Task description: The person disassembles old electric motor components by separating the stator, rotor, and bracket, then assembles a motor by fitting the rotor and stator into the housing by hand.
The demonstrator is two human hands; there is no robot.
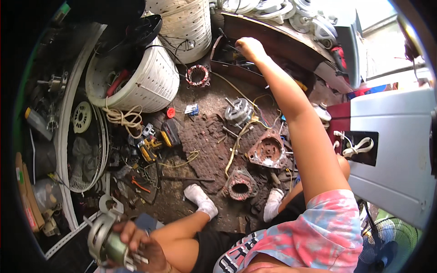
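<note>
Low on the left, my left hand (136, 243) is wrapped round an electric motor (109, 243) with a silver metal frame and a shaft pointing out to the left. My right arm is stretched far forward. At its end my right hand (250, 49) is closed over a dark open toolbox (223, 53); whatever is between its fingers is too small to make out. On the floor between the arms lie another motor (238, 112) with an upright shaft, a rusty triangular motor housing (268, 151), and a stator (240, 186) with its windings showing.
A yellow-black cordless drill (149, 148) and its battery (170, 133) lie left of a ribbed brown mat (205, 145). Perforated white tubs (150, 82) stand behind. A wound ring (197, 75) sits near them. On the right are a grey appliance panel (396, 136) and a fan (387, 245).
</note>
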